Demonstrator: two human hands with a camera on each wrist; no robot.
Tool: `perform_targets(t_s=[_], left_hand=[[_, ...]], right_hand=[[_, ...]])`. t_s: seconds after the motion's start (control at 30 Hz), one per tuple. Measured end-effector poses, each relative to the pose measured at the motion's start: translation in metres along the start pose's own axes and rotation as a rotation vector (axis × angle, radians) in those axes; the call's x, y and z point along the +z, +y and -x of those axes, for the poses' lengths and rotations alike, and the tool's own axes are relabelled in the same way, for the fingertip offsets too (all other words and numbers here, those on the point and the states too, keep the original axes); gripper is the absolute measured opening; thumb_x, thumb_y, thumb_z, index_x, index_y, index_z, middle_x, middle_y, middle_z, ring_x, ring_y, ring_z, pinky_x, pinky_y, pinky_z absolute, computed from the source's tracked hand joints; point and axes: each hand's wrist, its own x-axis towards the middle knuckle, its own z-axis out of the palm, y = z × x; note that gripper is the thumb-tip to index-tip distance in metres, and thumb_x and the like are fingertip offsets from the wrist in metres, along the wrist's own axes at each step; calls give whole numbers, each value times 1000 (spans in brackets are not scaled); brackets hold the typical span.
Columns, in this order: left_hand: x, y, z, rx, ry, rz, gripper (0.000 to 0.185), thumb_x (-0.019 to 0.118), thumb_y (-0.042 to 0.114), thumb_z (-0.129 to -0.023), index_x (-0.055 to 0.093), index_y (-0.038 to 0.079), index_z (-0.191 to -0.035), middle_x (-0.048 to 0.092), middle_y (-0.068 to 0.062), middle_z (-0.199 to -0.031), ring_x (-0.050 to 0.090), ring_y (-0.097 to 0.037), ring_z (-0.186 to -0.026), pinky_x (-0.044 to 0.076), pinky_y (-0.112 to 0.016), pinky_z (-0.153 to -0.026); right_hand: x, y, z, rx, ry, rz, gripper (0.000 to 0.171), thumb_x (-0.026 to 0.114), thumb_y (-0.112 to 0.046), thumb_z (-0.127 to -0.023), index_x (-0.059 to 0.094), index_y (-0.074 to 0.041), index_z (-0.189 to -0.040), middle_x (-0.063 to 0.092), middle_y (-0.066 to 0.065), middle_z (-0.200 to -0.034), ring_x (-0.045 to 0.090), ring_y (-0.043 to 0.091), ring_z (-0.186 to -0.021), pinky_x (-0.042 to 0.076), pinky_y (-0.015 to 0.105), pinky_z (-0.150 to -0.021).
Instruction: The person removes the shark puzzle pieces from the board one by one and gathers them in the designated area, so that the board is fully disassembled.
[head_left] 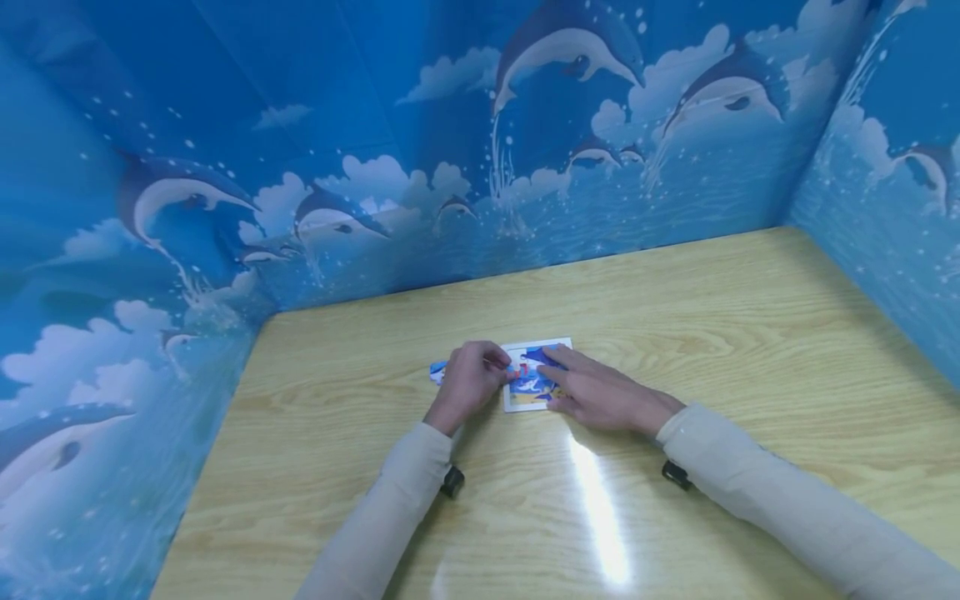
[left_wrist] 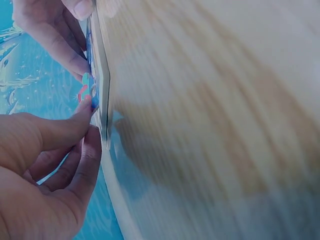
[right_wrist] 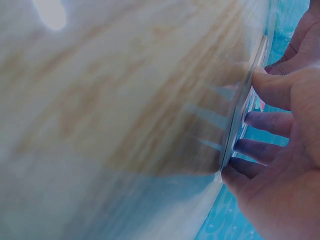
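Observation:
A small white-framed picture puzzle with a blue sea scene lies flat on the table. My left hand is at its left side, thumb and fingertips pinching a small puzzle piece with teal and red on it. That piece is at the puzzle's surface; whether it sits in place I cannot tell. My right hand rests on the right part of the puzzle with fingers spread and fairly straight, and in the right wrist view its fingertips touch the board. Its fingers hide part of the picture.
Blue and white puzzle pieces lie on the wooden table just left of my left hand, partly hidden by it. A dolphin-printed backdrop stands along the table's back and sides. Light glares off the tabletop in front of the puzzle.

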Motion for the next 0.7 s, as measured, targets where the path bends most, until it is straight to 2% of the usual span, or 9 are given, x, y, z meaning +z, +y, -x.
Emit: perform_targets(t_s=[0.27, 0.53, 0.7], left_hand=[[-1, -3, 1, 25, 34, 34, 6, 80, 9, -87, 77, 13, -90, 72, 3, -83, 64, -12, -76, 54, -30, -72], [-5, -8, 2, 21, 14, 105, 5, 78, 8, -88, 75, 12, -90, 71, 3, -84, 65, -12, -77, 55, -31, -76], [-10, -13, 4, 37, 24, 130, 5, 78, 8, -88, 75, 11, -90, 71, 1, -84, 66, -13, -77, 56, -31, -76]], right_hand=[[0, 0, 0, 26, -13, -20, 62, 62, -28, -101, 40, 2, -150, 19, 25, -163, 17, 42, -151, 19, 54, -120], [0, 0, 0, 21, -9, -29, 62, 63, -28, -101, 41, 2, -150, 19, 26, -163, 18, 42, -150, 19, 54, -120], [-1, 0, 0, 23, -12, -29, 62, 62, -28, -101, 40, 3, -150, 18, 26, -163, 17, 42, -151, 18, 54, -120]])
